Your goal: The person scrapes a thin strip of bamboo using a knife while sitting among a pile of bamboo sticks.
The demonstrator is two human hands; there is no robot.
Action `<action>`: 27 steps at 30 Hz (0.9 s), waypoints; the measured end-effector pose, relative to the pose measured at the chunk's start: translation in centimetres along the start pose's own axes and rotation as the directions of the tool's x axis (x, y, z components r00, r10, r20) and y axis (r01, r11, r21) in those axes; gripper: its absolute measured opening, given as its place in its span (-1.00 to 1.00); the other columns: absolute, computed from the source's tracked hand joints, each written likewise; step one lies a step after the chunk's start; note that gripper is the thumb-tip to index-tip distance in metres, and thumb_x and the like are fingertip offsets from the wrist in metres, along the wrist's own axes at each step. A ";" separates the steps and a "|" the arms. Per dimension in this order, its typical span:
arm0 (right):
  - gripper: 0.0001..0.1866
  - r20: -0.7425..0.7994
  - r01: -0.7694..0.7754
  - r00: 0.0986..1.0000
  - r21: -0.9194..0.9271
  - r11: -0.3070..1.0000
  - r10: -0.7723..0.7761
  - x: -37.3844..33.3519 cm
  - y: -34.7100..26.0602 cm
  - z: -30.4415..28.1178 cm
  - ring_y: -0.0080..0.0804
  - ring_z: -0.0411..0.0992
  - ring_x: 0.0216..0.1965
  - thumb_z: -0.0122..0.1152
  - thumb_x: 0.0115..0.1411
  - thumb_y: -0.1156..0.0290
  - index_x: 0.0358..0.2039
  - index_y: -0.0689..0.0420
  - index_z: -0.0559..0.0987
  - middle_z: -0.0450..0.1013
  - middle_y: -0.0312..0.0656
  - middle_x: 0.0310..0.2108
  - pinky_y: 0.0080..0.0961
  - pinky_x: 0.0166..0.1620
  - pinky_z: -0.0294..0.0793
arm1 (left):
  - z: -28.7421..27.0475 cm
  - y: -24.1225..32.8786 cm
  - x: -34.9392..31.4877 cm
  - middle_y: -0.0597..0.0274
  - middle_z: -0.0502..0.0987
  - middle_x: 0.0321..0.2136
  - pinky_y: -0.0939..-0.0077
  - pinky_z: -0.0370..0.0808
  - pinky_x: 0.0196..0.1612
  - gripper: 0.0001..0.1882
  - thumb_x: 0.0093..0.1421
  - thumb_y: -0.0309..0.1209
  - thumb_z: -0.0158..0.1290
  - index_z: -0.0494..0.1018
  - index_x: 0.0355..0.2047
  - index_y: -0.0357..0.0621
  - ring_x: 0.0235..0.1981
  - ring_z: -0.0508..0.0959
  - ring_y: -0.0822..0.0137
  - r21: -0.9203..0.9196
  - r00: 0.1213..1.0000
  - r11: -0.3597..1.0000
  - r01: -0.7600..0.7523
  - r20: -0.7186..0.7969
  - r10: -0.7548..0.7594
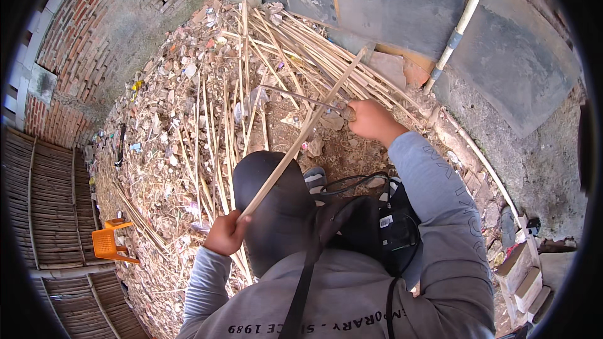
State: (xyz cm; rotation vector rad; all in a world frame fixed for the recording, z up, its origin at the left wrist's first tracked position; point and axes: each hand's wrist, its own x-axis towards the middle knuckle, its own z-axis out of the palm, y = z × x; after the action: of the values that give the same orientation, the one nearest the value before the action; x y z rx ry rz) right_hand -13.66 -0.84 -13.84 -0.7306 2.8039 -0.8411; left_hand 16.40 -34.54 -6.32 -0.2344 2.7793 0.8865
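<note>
A long, pale bamboo strip (295,144) runs slantwise up and to the right across my dark-trousered knee (267,207). My left hand (227,233) is closed round its near end. In my right hand (370,122), the fingers wrap the handle of a knife (295,95) with a long, thin blade. This blade points left and crosses the strip beyond my knee; whether its edge bites into the wood I cannot tell. The far end of the strip sticks out past my right hand, above the ground.
Many bamboo strips (314,44) lie heaped ahead, and others (210,144) are scattered left over rubble and shavings. An orange plastic chair (110,243) stands far left by a slatted fence (50,201). A pale pipe (461,25) leans at the right wall. A black pouch (399,232) with cables is at my lap.
</note>
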 end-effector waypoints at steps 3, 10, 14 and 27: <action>-0.67 0.015 0.054 0.998 -0.022 0.998 -0.053 -0.5 -2.9 -0.4 0.10 0.57 -0.18 0.27 -0.03 0.39 -0.20 0.14 0.64 0.61 0.03 -0.28 -0.06 -0.09 0.56 | 0.5 -0.2 -0.5 -0.11 0.37 -0.73 0.15 0.31 -0.57 -0.58 0.41 -0.15 0.02 0.42 -0.47 -0.27 -0.71 0.43 -0.06 -0.057 0.999 0.998 0.027 -0.022 -0.028; -0.70 -0.063 -0.046 0.997 0.040 0.998 0.049 0.2 -0.1 -0.7 0.09 0.57 -0.22 0.29 -0.04 0.38 -0.24 0.13 0.64 0.59 0.03 -0.34 -0.03 -0.12 0.54 | 0.2 -0.1 -0.4 -0.09 0.35 -0.76 0.14 0.31 -0.60 -0.61 0.39 -0.19 0.03 0.45 -0.45 -0.27 -0.73 0.42 -0.08 0.034 0.999 0.999 -0.027 -0.018 0.028; -0.59 0.054 -0.070 0.996 -0.066 0.995 0.074 -0.2 -1.5 -2.9 0.11 0.56 -0.18 0.27 -0.02 0.39 -0.09 0.13 0.64 0.58 0.13 -0.26 -0.09 -0.08 0.55 | 0.1 0.1 -0.6 -0.07 0.37 -0.77 0.11 0.33 -0.60 -0.61 0.39 -0.18 0.04 0.46 -0.45 -0.26 -0.72 0.46 -0.09 0.060 0.998 0.998 -0.022 -0.061 0.026; -0.53 0.052 -0.083 0.995 -0.071 0.994 0.087 -0.3 -1.4 -3.0 0.15 0.55 -0.18 0.29 -0.05 0.37 -0.06 0.17 0.62 0.57 0.16 -0.27 -0.11 -0.06 0.54 | -1.0 0.3 -1.3 -0.13 0.43 -0.68 0.10 0.35 -0.51 -0.55 0.38 -0.10 0.04 0.45 -0.44 -0.27 -0.63 0.47 -0.13 0.048 0.995 0.995 0.091 0.040 -0.093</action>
State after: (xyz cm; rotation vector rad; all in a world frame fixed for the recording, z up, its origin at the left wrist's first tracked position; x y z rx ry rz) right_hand -13.53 -0.26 -10.52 -0.6288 2.8043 -0.7031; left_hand 17.48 -34.73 -5.06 -0.3298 2.7225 0.7950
